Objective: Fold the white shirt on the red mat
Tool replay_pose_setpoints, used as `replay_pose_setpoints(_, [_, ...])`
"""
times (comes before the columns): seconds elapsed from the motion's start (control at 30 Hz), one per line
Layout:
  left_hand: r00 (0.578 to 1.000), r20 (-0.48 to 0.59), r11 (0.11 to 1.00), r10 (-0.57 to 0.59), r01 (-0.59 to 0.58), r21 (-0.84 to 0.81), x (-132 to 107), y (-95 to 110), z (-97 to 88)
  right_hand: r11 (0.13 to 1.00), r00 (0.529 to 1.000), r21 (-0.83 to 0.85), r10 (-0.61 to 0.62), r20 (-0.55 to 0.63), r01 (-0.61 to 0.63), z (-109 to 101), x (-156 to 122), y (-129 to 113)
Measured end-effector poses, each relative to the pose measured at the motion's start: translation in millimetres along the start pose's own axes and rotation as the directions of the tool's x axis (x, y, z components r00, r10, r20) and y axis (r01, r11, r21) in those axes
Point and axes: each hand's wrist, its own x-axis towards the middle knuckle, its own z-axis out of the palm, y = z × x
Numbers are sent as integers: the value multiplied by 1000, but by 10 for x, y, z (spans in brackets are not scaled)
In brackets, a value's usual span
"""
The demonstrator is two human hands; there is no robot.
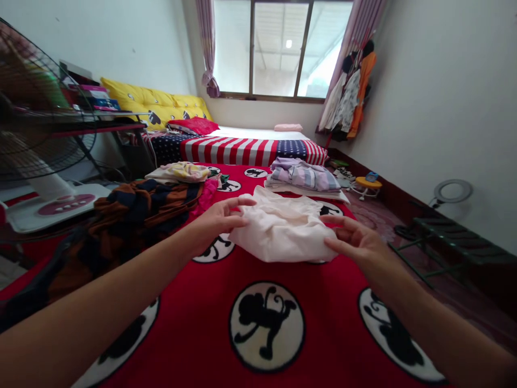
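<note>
A white garment (283,226), loosely folded and creased, is held low over the red blanket (194,307) with its black monkey prints. At its left edge, my left hand (224,218) pinches the cloth between thumb and fingers. My right hand (353,240) grips the opposite edge, thumb in front and fingers curled behind, partly hidden. Just behind the garment lies a folded stack of clothes with a lilac and grey checked shirt (305,175) on top.
Left lie a heap of brown and navy striped clothing (149,202) and a yellow-white cloth (181,171). A fan (52,199) stands at far left. Beyond is a bed with a flag-pattern cover (238,149). On the right are a yellow stool (368,183) and a dark green rack (456,242).
</note>
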Motion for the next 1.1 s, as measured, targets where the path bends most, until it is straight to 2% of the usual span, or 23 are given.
replay_pose_setpoints(0.1, [978, 210, 978, -17, -28, 207, -386, -7, -87, 950, 991, -291, -85, 106, 113, -88, -451, 39])
replay_pose_setpoints(0.2, [896, 441, 901, -43, -156, 405, -754, -102, -123, 759, 946, -570, -201, 255, 315, -207, -774, 230])
replay_pose_setpoints(0.27, [865, 500, 864, -36, -225, 451, -905, -181, -136, 670, 921, -635, -224, 320, 384, -275, -830, 293])
replay_pose_setpoints(0.33, [896, 445, 873, -15, -205, 442, -938, -257, -152, 653, 929, -661, -234, 286, 368, -291, -748, 234])
replay_pose_setpoints(0.4, [957, 288, 924, -22, -90, 371, -850, -323, -176, 675, 943, -660, -259, 207, 330, -219, -548, 78])
replay_pose_setpoints(0.47, [991, 105, 971, -78, 51, 234, -679, -375, -204, 711, 945, -626, -276, 173, 322, -39, -270, -94])
replay_pose_setpoints(0.53, [988, -42, 982, -151, 155, 109, -485, -411, -230, 730, 932, -580, -281, 229, 363, 234, 37, -207])
replay_pose_setpoints(0.63, [964, -174, 973, -203, 219, 78, -262, -439, -246, 712, 919, -583, -280, 276, 392, 713, 444, -207])
replay_pose_setpoints(0.73, [962, -207, 972, -176, 203, 117, -169, -467, -226, 649, 939, -680, -218, 265, 342, 1102, 685, -68])
replay_pose_setpoints(0.8, [963, -215, 972, -164, 194, 129, -158, -493, -201, 587, 956, -754, -182, 232, 295, 1249, 752, 42])
replay_pose_setpoints(0.87, [962, -226, 969, -151, 189, 157, -164, -517, -181, 553, 964, -790, -169, 205, 265, 1301, 778, 130])
replay_pose_setpoints(0.93, [962, -238, 961, -130, 181, 210, -168, -527, -176, 590, 969, -770, -182, 164, 242, 1280, 794, 172])
replay_pose_setpoints(1.03, [959, -269, 944, -90, 168, 283, -144, -490, -198, 731, 975, -647, -205, 90, 214, 1166, 825, 131])
replay_pose_setpoints(1.1, [956, -282, 942, -78, 163, 294, -93, -422, -216, 841, 978, -500, -190, 87, 208, 1067, 841, 45])
